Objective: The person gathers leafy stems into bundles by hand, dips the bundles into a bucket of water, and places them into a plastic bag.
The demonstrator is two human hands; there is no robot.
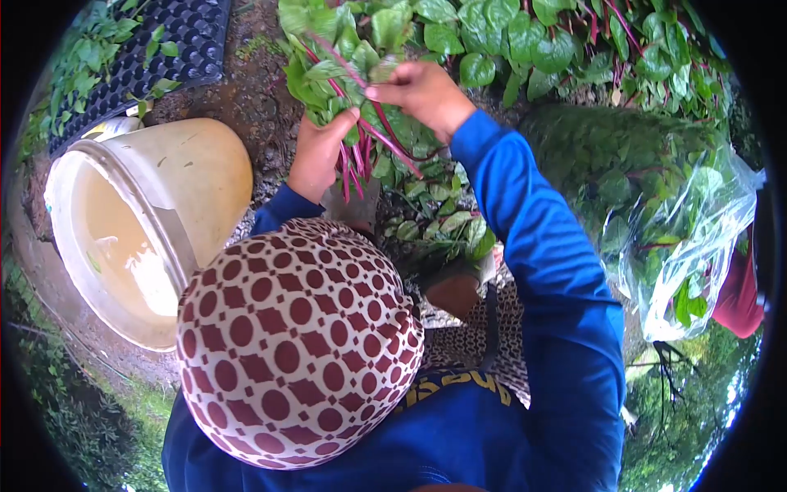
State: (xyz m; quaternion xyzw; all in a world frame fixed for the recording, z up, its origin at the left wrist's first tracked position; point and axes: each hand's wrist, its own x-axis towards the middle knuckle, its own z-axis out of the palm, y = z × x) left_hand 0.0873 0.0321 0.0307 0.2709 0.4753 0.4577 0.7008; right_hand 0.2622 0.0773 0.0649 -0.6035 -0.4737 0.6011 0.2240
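My left hand (318,157) is closed around a bunch of Malabar spinach (348,66), its green leaves pointing away from me and its purple-red stalks hanging below the fingers. Just to the right, my right hand (428,98) pinches a long red-purple stem (392,141) that slants across the bunch. The fingertips of both hands are close together at the stalks. Beneath them, more cut leafy stems (438,213) lie on the ground. A patterned cloth, maroon on white, covers my raised knee (299,344), below my left hand.
To the left, a tilted cream bucket (221,156) holds cloudy water. A black studded mat (184,41) lies behind it. A heap of leafy greens (549,37) spreads across the far side. At right stands a clear plastic bag (697,238) of greens, with red cloth (739,295) beside it.
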